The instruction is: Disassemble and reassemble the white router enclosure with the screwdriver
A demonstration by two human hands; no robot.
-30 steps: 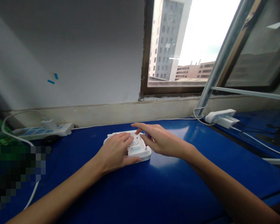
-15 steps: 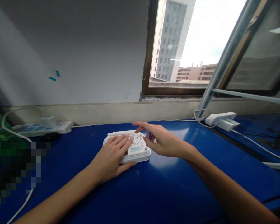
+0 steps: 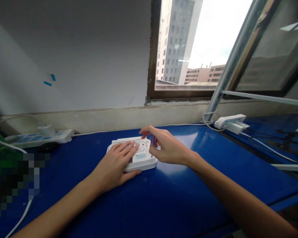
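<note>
A white router (image 3: 145,162) with a vented, labelled face upward lies on the blue table. My left hand (image 3: 118,162) holds it down, fingers stretched over its top and thumb along its front side. At the router's right end my right hand (image 3: 162,145) is closed around the purple handle of a screwdriver (image 3: 153,140), held upright. The forefinger arches over the handle's top, and the thumb presses its near side. A dark screw hole (image 3: 152,156) shows at the router's near right corner. The screwdriver's tip is hidden by the hand.
On the left, a white power strip (image 3: 64,136) with a plugged-in charger lies by the wall. Another power strip (image 3: 230,121) with adapters sits at the right, near a slanted metal pole (image 3: 215,102). Cables run along the back of the blue table (image 3: 164,205). A window (image 3: 183,96) is behind.
My right hand with the screwdriver has shifted slightly up and away from the router's near right corner, toward its far side. My left hand stays on the router. The whole view has turned slightly right.
</note>
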